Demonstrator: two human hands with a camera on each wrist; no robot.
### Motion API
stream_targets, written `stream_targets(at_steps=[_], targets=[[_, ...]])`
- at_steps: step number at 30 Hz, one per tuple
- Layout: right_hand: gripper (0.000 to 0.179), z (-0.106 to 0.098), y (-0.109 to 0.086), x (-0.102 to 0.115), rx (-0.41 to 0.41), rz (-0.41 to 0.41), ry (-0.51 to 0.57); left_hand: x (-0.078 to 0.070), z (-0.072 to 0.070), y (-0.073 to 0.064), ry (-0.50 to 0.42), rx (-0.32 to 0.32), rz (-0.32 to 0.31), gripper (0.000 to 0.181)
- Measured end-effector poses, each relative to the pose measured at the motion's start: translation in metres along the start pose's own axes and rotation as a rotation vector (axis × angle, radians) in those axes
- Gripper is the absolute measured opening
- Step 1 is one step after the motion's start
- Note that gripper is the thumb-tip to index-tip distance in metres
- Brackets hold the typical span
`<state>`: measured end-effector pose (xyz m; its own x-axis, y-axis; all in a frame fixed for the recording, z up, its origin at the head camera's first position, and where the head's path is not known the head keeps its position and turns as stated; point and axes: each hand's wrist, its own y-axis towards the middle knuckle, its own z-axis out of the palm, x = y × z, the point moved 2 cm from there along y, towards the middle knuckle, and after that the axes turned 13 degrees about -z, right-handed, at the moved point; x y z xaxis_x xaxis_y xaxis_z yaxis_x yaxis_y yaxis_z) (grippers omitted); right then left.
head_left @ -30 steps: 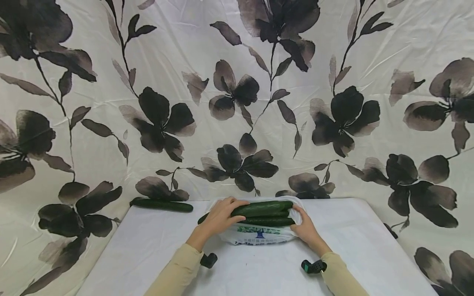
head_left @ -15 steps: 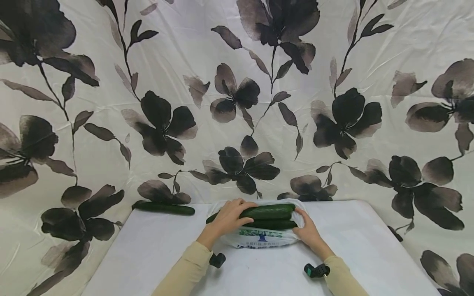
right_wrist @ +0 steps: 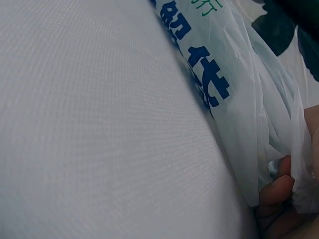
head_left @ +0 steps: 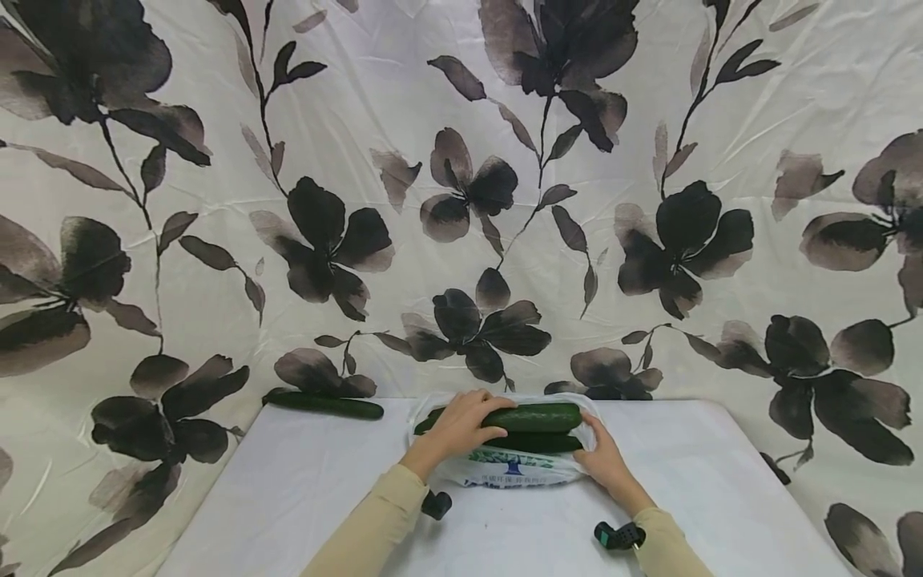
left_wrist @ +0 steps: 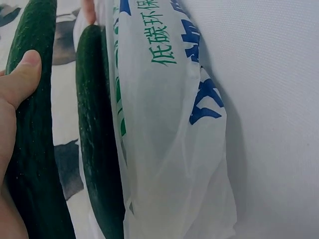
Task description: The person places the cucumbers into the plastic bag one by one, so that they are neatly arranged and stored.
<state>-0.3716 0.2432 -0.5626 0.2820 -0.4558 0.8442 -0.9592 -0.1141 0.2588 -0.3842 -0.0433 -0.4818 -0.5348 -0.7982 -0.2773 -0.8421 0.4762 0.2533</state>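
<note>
In the head view, my left hand (head_left: 457, 429) grips a long dark green cucumber (head_left: 544, 417) from above, thumb on the near side. This cucumber lies over another cucumber (head_left: 541, 442) in the mouth of a white plastic bag (head_left: 497, 477) with green and blue print. The left wrist view shows the thumb pressed on the held cucumber (left_wrist: 32, 134), with the lower cucumber (left_wrist: 92, 109) beside the bag's wall (left_wrist: 159, 144). My right hand (head_left: 606, 457) holds the bag's right edge near the cucumbers' ends. In the right wrist view, its fingers (right_wrist: 279, 191) are partly covered by the thin plastic.
One more cucumber (head_left: 324, 403) lies at the far left edge of the white-covered table (head_left: 303, 473). Behind the table hangs a pale cloth with dark flowers (head_left: 461, 192). Each wrist carries a small black camera, the right one (head_left: 618, 535) below the bag.
My left hand and the cucumber have slid a little to the right, and the cucumber's left end has come inside the bag's edge. My right hand stays at the bag. The view has shifted slightly.
</note>
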Motion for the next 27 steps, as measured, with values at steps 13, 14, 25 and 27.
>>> stream_targets(at_steps=[13,14,25,27], targets=[[0.077,0.003,-0.004,0.000,-0.012,-0.011,0.005,-0.001,0.008,0.005,0.009,0.034,-0.014,0.050],[0.077,0.003,-0.004,0.001,-0.013,-0.010,0.004,-0.001,0.009,0.005,0.011,0.035,-0.015,0.050],[0.076,0.002,-0.002,0.002,-0.013,-0.012,0.000,0.000,0.017,0.008,0.018,0.040,-0.038,0.050],[0.076,0.002,-0.003,0.000,-0.013,0.000,0.001,0.000,0.021,0.008,0.021,0.045,-0.031,0.050]])
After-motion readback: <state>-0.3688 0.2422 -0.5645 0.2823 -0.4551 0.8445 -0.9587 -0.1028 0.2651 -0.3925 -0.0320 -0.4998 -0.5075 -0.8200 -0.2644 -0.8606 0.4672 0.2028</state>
